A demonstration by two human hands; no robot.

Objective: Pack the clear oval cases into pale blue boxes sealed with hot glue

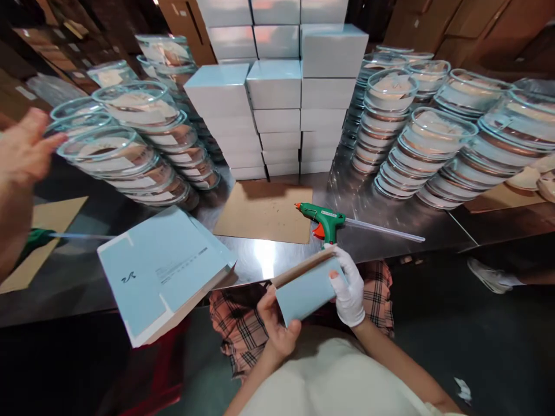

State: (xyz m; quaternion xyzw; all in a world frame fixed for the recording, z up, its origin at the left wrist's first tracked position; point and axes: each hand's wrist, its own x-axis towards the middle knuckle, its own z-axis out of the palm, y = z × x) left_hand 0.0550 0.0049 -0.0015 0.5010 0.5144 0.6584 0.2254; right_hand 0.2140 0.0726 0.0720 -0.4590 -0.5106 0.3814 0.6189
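A small light-blue cardboard box (306, 294), brown inside along its upper edge, is held tilted over my lap. My bare left hand (277, 326) grips its lower left corner, thumb in front. My right hand (348, 289), in a white glove with a bare thumb tip, clasps the right end. Just beyond the box lies a green hot glue gun (325, 218) with an orange trigger and a long clear glue stick; its nozzle rests over a brown cardboard sheet (266, 211). Left of my hands, flat light-blue printed cartons (160, 271) overhang the table edge.
White boxes (277, 86) are stacked at the table's back middle. Stacks of round glass dishes (130, 150) stand left, with more glass dishes (427, 144) right. Another person's hand (26, 147) reaches in at far left, near a second glue gun (37, 240) on cardboard.
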